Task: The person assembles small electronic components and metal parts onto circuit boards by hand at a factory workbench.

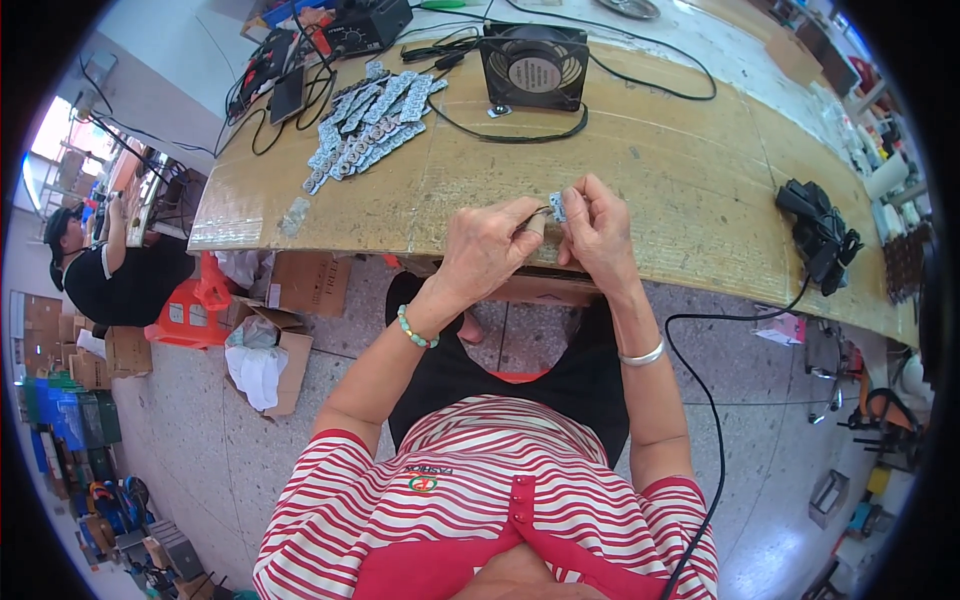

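Observation:
My left hand (487,245) and my right hand (597,230) meet at the near edge of a cardboard-covered workbench (660,170). Between their fingertips they pinch a small pale circuit board (557,206) with a thin dark wire running off to its left. The left wrist wears a green bead bracelet, the right a silver bangle. A pile of several similar small grey boards (368,122) lies on the bench at the far left.
A black square fan (533,66) stands at the back of the bench with cables around it. A black tool with a cord (820,235) lies at the right. Another person (105,265) sits at the left. Open cardboard boxes (270,345) stand on the floor.

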`<state>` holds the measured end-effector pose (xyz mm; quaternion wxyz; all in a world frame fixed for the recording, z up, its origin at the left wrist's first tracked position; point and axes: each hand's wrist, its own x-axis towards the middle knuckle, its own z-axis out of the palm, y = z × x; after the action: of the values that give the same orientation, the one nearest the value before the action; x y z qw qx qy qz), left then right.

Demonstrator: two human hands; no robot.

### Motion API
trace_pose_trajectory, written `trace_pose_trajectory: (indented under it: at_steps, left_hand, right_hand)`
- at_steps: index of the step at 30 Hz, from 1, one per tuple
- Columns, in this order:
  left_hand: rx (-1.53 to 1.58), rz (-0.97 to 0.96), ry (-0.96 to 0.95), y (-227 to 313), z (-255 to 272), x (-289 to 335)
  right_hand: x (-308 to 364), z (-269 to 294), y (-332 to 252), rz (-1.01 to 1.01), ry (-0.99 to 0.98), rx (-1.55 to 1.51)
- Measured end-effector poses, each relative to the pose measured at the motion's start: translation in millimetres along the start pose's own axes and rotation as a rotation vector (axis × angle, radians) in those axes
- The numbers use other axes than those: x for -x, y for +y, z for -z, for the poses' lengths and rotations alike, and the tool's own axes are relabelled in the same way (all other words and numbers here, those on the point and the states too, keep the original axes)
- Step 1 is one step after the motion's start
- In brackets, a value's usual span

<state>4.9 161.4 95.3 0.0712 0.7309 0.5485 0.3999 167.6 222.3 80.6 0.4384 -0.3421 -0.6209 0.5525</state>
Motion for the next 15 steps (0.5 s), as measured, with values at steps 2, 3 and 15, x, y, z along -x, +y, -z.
trace_pose_trajectory:
  at_steps: [2, 3, 15]
  left_hand:
    - [-0.009, -0.004, 0.006, -1.2, -0.6, 1.2]
    - [-0.017, -0.009, 0.012, -1.4, -0.8, 1.7]
    - [0.525, 0.481, -0.025, -3.9, 2.9, -2.5]
  right_hand:
    - [0.1, -0.4, -2.6, 0.014, -0.007, 0.022]
    - [0.3, -0.5, -3.5, 0.028, -0.013, 0.043]
    - [2.0, -2.8, -7.7, -0.121, 0.007, -0.252]
